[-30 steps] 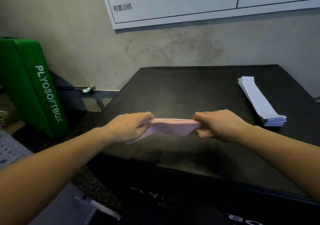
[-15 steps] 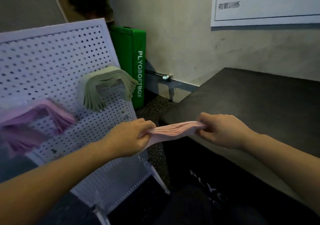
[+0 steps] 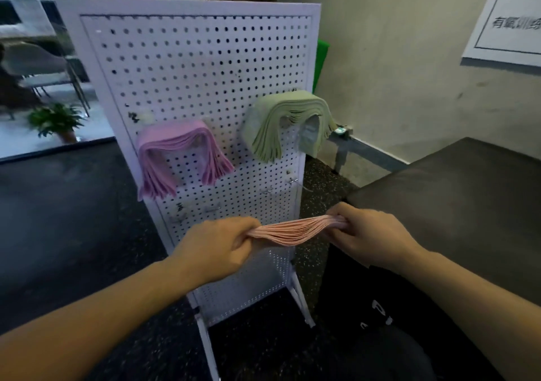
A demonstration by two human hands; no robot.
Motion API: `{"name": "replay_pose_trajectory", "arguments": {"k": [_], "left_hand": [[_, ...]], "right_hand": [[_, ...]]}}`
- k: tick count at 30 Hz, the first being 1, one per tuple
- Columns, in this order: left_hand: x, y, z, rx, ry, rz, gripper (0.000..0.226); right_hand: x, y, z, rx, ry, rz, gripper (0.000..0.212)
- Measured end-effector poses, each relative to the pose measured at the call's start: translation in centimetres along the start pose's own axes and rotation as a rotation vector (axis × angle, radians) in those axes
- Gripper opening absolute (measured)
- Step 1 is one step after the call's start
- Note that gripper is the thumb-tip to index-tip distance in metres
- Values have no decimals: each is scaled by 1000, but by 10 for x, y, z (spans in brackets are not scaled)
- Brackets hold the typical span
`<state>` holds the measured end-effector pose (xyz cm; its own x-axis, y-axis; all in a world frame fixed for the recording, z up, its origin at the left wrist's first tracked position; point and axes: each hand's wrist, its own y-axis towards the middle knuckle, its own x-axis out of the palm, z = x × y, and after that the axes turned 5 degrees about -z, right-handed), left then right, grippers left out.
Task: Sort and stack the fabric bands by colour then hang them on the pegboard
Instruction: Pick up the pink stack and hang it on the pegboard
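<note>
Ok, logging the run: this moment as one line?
phase: carry to pegboard | left hand, right hand: gripping peach band stack ends | hung: pink stack, green stack

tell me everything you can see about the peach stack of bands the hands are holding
The peach band stack is a thick bundle of thin, flat fabric strips, layered edges showing along its side. It is held roughly level and sags slightly in the middle. The left hand grips one end, the right hand the other. It hangs in the air in front of the white pegboard, low down, touching only the hands.
</note>
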<state>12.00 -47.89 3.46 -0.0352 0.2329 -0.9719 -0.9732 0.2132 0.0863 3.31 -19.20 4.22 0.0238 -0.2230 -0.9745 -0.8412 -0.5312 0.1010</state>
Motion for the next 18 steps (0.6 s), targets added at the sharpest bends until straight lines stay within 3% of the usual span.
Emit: {"name": "replay_pose_trajectory", "arguments": {"k": [4,12,18], "left_hand": [[-6,15,-11,-9,29,86,17],[8,79,-24,-45,315,274,14],[42,106,-22,-31,233,308,29]], "right_hand": [[9,31,-7,67,-5,71,25],[13,93,26,89,73,196,20],[33,125,53,60,109,203,20]]}}
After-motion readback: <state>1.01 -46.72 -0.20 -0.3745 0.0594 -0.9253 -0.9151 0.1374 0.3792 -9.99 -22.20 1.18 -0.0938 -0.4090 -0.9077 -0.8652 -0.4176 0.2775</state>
